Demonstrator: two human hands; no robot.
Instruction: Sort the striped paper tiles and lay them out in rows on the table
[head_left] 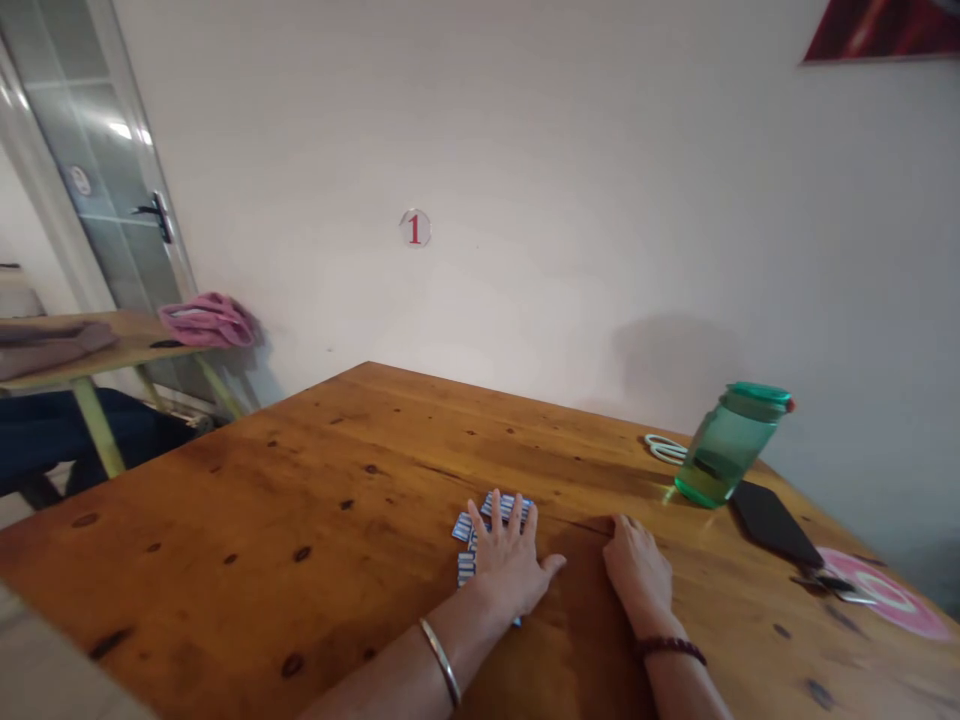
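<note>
Left hand [511,565] spread over blue-and-white cards [462,527], right hand [639,568] curled nearby on the table [255,520].
The cards lie beneath and around the splayed fingers, partly hidden; the right hand's fingers fold under, so whether it grips anything cannot be told. Farther right, a green bottle [731,445] stands beside a flat dark object [776,525].

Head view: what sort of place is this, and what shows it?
Possibly an eatery: the wall bears a round sign with a red 1, like a table number, and a second table stands beyond the near table.
</note>
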